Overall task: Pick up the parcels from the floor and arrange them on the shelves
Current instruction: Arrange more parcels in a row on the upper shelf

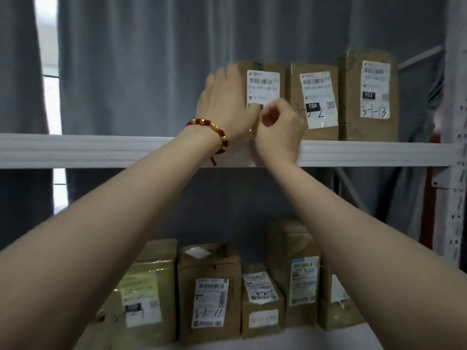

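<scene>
Your left hand lies spread flat against the parcel, probably steadying it upright on the upper shelf. Your right hand curls its grip at the label; whether it pinches anything, I cannot tell.

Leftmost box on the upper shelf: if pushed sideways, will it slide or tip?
Probably stiff: the leftmost box is cardboard. It stands upright, taller than wide, so a high push may tip it. Its right neighbour likely blocks rightward toppling.
</scene>
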A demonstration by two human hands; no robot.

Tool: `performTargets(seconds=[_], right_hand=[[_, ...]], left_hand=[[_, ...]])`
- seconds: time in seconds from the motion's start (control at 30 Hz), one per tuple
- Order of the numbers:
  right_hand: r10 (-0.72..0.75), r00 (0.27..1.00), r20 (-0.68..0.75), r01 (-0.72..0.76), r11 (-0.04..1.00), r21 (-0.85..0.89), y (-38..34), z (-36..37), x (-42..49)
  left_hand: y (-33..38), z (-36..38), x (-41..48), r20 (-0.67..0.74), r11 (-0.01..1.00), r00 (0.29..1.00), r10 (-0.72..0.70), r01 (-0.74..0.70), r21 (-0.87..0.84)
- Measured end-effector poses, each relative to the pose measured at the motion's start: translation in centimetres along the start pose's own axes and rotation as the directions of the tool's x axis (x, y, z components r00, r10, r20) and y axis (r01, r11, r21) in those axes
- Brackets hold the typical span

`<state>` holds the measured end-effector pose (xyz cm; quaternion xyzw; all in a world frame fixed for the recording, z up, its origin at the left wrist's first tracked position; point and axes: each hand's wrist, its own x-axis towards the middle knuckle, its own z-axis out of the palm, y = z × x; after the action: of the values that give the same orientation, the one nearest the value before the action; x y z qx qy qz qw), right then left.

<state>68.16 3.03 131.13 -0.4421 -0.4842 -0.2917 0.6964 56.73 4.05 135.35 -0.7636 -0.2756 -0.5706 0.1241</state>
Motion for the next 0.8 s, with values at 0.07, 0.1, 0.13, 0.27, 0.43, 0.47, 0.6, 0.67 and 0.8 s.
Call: performTargets(seconds=[0.07, 0.1, 0.13, 0.27, 0.43, 0.47, 0.6, 0.67, 0.8], right_hand=[[-0.067, 0.998, 0.013, 0.066, 0.996, 0.056, -0.4, -0.1, -2.5], [-0.102, 0.994, 0.026, 0.101, 0.993, 0.065, -0.7, 0.0, -3.9], [-0.134, 0.990, 0.037, 0.130, 0.988, 0.077, -1.2, 0.1, -5.4], [-0.169, 0.983, 0.077, 0.147, 0.962, 0.232, -3.4, 0.9, -11.7], [-0.106, 0.933, 0.343, -0.049, 0.908, 0.415, -6.8, 2.0, -20.8], [-0.101, 0.908, 0.406, -0.089, 0.902, 0.423, -7.7, 2.2, -22.8], [-0.104, 0.779, 0.619, -0.241, 0.861, 0.448, -11.7, 3.0, -31.6], [-0.121, 0.687, 0.717, -0.309, 0.844, 0.439, -13.7, 3.2, -36.0], [-0.143, 0.463, 0.875, -0.432, 0.825, 0.363, -17.7, 3.3, -43.7]], left_hand=[[-0.3, -1.1, -1.5, 0.025, 0.998, 1.000, -0.003, 0.001, 0.069], [-0.5, -1.6, -2.5, 0.033, 0.994, 0.999, -0.010, 0.006, 0.108], [-0.7, -2.1, -3.7, 0.044, 0.990, 0.999, -0.020, 0.013, 0.144], [-2.6, -4.6, -9.9, 0.101, 0.971, 0.992, -0.070, 0.044, 0.237], [-6.0, -9.4, -19.8, 0.160, 0.913, 0.957, -0.241, 0.167, 0.371], [-6.8, -10.4, -21.9, 0.167, 0.894, 0.942, -0.290, 0.204, 0.399], [-9.4, -14.8, -30.6, 0.160, 0.774, 0.828, -0.538, 0.409, 0.483], [-10.5, -17.1, -35.0, 0.158, 0.708, 0.760, -0.631, 0.481, 0.517], [-12.1, -22.5, -42.7, 0.149, 0.585, 0.624, -0.767, 0.585, 0.562]])
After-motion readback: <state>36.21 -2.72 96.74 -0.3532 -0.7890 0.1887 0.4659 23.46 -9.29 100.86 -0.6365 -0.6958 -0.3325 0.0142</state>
